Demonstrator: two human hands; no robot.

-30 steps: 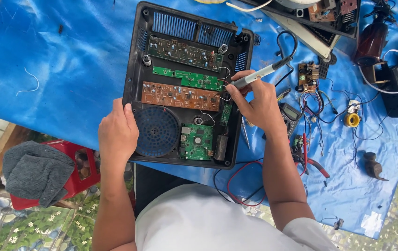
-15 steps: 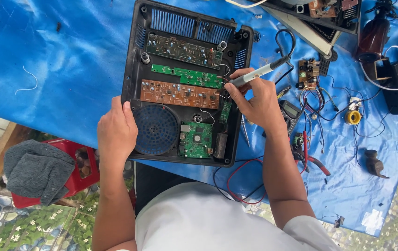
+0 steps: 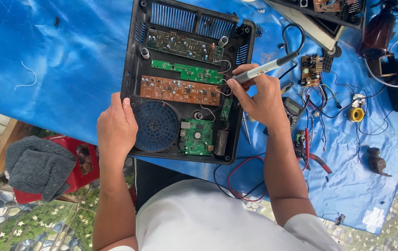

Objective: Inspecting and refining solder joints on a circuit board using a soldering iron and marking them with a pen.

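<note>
Soldering iron (image 3: 265,69) gripped in closed right hand (image 3: 259,100), long axis from tip at eight o'clock to cord end at two o'clock, over black case (image 3: 133,69) on blue worktop (image 3: 68,69). Left hand (image 3: 116,128) flat, fingers loosely spread, on case edge beside round fan (image 3: 156,126).

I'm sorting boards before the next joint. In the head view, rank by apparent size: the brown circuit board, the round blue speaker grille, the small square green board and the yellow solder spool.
Largest to smallest:
1. Brown circuit board
2. Round blue speaker grille, close to the brown board in area, so that order is unsure
3. Small square green board
4. Yellow solder spool
</note>
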